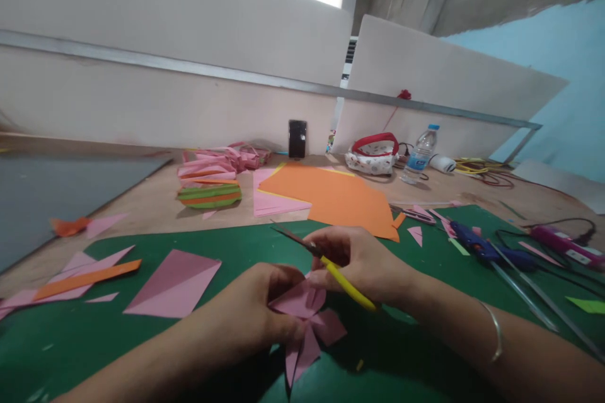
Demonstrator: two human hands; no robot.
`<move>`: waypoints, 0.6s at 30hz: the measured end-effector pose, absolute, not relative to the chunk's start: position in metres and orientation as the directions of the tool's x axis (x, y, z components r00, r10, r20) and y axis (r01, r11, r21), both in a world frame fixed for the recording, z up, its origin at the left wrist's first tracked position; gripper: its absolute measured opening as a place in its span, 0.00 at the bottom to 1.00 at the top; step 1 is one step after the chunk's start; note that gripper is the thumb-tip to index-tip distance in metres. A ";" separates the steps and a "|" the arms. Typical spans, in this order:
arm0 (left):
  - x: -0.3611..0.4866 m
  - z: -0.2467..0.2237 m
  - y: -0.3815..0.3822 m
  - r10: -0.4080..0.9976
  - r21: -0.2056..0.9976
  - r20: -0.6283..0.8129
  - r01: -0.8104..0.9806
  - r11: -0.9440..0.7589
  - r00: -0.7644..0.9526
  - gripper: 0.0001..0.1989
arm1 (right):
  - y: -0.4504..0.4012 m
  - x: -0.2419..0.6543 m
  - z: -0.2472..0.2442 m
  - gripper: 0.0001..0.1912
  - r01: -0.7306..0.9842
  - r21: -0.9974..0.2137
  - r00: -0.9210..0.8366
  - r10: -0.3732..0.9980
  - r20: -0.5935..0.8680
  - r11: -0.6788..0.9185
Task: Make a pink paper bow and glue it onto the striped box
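Observation:
A pink paper flower (329, 327) with pointed petals is pinched in my left hand (258, 305), between thumb and fingers. My right hand (366, 258) is closed around yellow-handled scissors (347, 284), whose dark blades point up and to the left, away from the paper. The fingertips of that same hand also touch the flower's upper petal. Both hands are just above a green cutting mat (255, 242). Left of them lies a folded square of pink paper (174, 283).
Pink and orange strips (89, 280) lie at left. Behind are orange sheets (331, 192), a green-orange pouch (209, 195), a phone (297, 138), a white pouch (373, 154) and a water bottle (420, 154). A blue glue gun (477, 245) with cables rests at right.

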State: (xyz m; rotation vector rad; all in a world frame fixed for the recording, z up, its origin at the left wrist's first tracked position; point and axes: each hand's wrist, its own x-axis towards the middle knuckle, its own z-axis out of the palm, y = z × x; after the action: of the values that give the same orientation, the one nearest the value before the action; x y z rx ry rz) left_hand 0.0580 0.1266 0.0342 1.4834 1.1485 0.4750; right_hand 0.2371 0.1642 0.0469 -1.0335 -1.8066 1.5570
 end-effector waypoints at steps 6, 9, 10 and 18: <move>0.055 0.032 0.127 0.831 0.908 -0.329 0.391 0.148 0.450 0.12 | 0.163 0.234 0.047 0.21 0.116 -0.989 -0.544 0.827 -0.139 -0.090; 0.053 0.025 0.127 0.829 0.941 -0.329 0.234 0.246 0.453 0.14 | 0.163 0.235 0.050 0.19 0.138 -0.984 -0.466 0.869 -0.165 -0.113; 0.053 0.023 0.127 0.837 0.949 -0.313 0.173 0.262 0.449 0.14 | 0.164 0.235 0.050 0.18 0.128 -0.984 -0.446 0.880 -0.165 -0.120; 0.070 0.032 0.114 0.884 0.885 -0.397 -0.153 0.440 0.247 0.18 | 0.170 0.233 0.045 0.16 -0.052 -0.983 -0.332 0.931 -0.149 -0.176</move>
State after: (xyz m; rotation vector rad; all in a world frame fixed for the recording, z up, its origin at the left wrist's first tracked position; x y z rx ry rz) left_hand 0.0704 0.1145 0.0324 0.8376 1.0872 0.8331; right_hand 0.2333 0.1704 0.0448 -1.0926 -1.3040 1.6171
